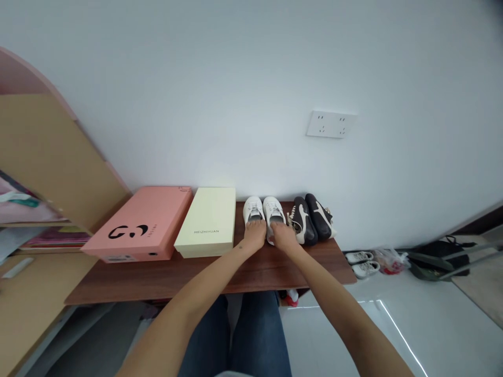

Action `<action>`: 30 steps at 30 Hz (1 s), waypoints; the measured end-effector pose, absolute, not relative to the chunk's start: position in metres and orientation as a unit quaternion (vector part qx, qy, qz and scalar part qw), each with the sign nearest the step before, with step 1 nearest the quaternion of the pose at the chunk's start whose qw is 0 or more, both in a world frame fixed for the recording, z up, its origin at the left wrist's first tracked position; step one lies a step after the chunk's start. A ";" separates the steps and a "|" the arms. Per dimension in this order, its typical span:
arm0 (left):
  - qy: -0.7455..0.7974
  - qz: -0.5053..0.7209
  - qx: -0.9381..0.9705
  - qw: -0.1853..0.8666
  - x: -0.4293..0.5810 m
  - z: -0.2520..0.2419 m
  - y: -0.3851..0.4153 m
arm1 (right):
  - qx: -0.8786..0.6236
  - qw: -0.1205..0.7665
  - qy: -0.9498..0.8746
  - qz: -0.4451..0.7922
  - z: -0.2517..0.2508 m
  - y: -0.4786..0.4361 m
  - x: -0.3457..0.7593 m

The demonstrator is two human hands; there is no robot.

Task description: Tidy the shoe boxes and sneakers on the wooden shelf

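Observation:
A pair of white sneakers stands side by side on the brown wooden bench top (188, 277), toes toward the wall. My left hand (255, 233) is closed on the heel of the left white sneaker (252, 206). On the heel of the right white sneaker (272, 207), my right hand (282, 234) has its fingers wrapped; the fingertips are hidden. Just right of that hand sits a pair of black sneakers with cream stripes (302, 220), laces loose. Left of the white pair lie a pale yellow shoe box (210, 214) and a pink shoe box (145, 217), both with lids on.
A white wall with a socket plate (330, 124) rises behind the bench. At left is a desk with shelves (43, 157). On the floor at right are white shoes (365, 269), a plastic bag (391, 261) and a black bag (442, 256).

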State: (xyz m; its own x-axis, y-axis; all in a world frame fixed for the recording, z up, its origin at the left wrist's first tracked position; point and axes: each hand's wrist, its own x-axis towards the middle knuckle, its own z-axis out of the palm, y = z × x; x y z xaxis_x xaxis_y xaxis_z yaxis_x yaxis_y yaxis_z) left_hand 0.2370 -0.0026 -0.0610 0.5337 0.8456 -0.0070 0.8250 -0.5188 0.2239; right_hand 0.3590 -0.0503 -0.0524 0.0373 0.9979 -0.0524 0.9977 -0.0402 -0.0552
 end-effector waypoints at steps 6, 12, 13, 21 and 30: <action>0.476 0.041 0.873 0.094 0.237 -0.065 -0.001 | -0.717 0.000 -0.695 0.049 -0.055 -0.048 0.359; 0.474 0.041 0.875 0.087 0.237 -0.067 -0.002 | -0.710 -0.010 -0.702 0.044 -0.056 -0.046 0.360; 0.473 0.042 0.876 0.086 0.237 -0.068 -0.002 | -0.710 -0.011 -0.703 0.043 -0.056 -0.046 0.360; 0.471 0.052 0.880 0.044 0.231 -0.064 -0.005 | -0.710 0.057 -0.702 0.006 -0.057 -0.054 0.361; 0.349 0.240 0.890 0.172 0.266 -0.065 -0.038 | -0.680 0.346 -0.645 -0.048 -0.057 -0.086 0.473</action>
